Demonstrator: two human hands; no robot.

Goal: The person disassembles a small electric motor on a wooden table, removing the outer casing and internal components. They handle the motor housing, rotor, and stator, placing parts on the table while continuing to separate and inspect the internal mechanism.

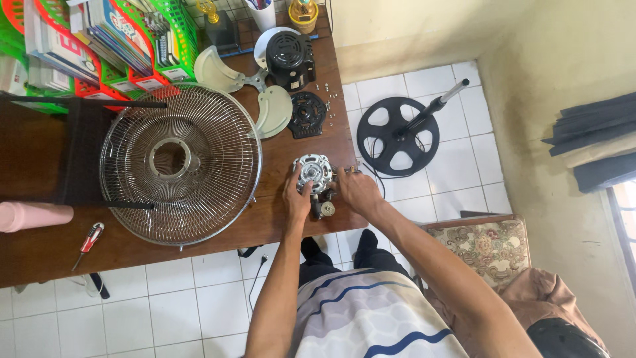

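A bare fan motor (313,174), silver-faced with a darker gear housing at its near end, was seen lying close to the near edge of a brown wooden table (40,245). It was steadied from both sides: the left hand (297,196) was cupped against its left flank with the fingers curled loosely over the casing, while the right hand (358,191) was pressed to its right side, fingers half closed on the body; whether anything small was pinched there could not be told. The motor was judged to be dense and rigid, heavy for its bulk, best gripped around the metal casing rather than by the thin wires or the shaft. Left of the motor, a round wire fan guard (180,164) was laid flat. Beyond the motor, a black rear cover (307,114), pale fan blades (255,93) and a black motor housing (290,59) were set out, with small screws (326,87) scattered beside them. Far left of the motor, a red-handled screwdriver (89,242) was left near the table's edge. Right of the motor, on the white tiled floor, a black fan base (397,136) with its pole was lying.
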